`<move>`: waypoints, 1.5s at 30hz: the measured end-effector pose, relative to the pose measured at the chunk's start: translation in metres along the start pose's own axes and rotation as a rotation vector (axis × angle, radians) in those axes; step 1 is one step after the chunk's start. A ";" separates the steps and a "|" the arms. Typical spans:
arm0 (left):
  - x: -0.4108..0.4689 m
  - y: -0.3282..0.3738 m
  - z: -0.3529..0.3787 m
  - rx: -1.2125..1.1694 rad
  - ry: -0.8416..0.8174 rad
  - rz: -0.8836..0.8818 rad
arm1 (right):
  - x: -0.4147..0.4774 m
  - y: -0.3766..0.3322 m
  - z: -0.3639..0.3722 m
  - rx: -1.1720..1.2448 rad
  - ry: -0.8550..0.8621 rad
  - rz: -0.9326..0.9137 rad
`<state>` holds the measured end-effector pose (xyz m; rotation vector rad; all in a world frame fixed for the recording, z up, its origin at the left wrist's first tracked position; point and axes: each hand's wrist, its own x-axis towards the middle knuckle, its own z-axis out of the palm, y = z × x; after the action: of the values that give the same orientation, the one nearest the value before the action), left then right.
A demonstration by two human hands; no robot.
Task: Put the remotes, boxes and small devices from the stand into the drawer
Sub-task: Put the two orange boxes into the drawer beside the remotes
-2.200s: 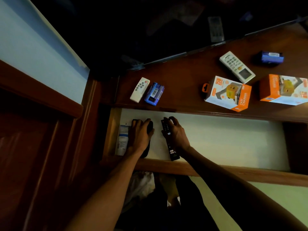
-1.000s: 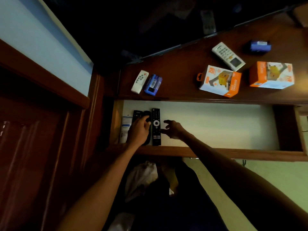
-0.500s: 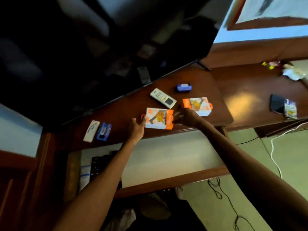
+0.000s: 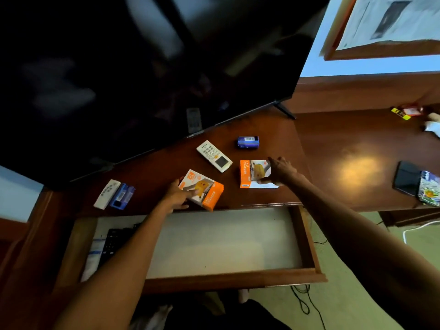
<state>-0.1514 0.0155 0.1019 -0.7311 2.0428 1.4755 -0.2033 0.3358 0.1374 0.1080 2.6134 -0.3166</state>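
From the head camera, both bare arms reach out over the open drawer (image 4: pixel 307 236) to the top of the wooden stand (image 4: pixel 152 170). The left hand (image 4: pixel 177 196) closes around the near-left end of an orange and white charger box (image 4: pixel 204 189), thumb on its top face and fingers underneath, and the box is tipped up off the wood at that end. The right hand (image 4: pixel 278 171) grips the right side of a second orange charger box (image 4: pixel 250 173), fingers over the far edge and thumb against the near one; I cannot tell whether that box is lifted or still flat. Between the two hands and a little beyond them lies a white remote with a grey screen (image 4: pixel 214 156), apart from both boxes. Farther off, just beyond the right hand, sits a small blue box (image 4: pixel 247 142). Well out to the left of the left hand, a slim white remote (image 4: pixel 107 194) and a blue device (image 4: pixel 122 196) lie side by side, touching. Below the left forearm, at the left end of the drawer, a black remote (image 4: pixel 114 241) rests beside a white packet (image 4: pixel 92 256). A large dark television (image 4: pixel 142 67) stands behind everything. Far to the right of the right hand, a dark phone (image 4: pixel 406 178) lies on the neighbouring desk.
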 end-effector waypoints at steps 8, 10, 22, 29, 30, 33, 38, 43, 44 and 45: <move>0.004 0.008 -0.004 -0.026 0.123 0.039 | 0.007 -0.004 -0.020 -0.128 -0.188 -0.266; 0.004 0.007 0.003 -0.049 0.204 0.029 | 0.008 -0.001 -0.023 -0.103 -0.149 -0.283; -0.004 0.005 0.049 -0.005 0.319 0.112 | 0.020 -0.029 0.033 0.288 -0.004 0.188; -0.009 -0.009 0.046 0.045 0.339 0.167 | 0.013 -0.061 0.051 0.553 0.162 0.127; -0.009 -0.010 0.045 0.054 0.328 0.172 | 0.013 -0.061 0.055 0.578 0.197 0.112; -0.007 -0.017 0.044 0.052 0.311 0.185 | 0.011 -0.057 0.066 0.639 0.201 0.099; -0.015 -0.029 0.040 0.111 0.347 0.161 | -0.005 -0.050 0.079 0.546 0.151 0.096; -0.025 -0.049 0.026 0.214 0.407 0.116 | -0.023 -0.052 0.093 0.495 0.161 -0.013; -0.029 -0.050 0.023 0.212 0.402 0.119 | -0.029 -0.055 0.095 0.493 0.159 -0.024; -0.030 -0.052 0.019 0.202 0.391 0.133 | -0.034 -0.058 0.098 0.492 0.158 -0.035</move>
<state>-0.0920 0.0238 0.0819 -0.8670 2.5339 1.2412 -0.1354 0.2548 0.0829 0.2632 2.6358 -0.9941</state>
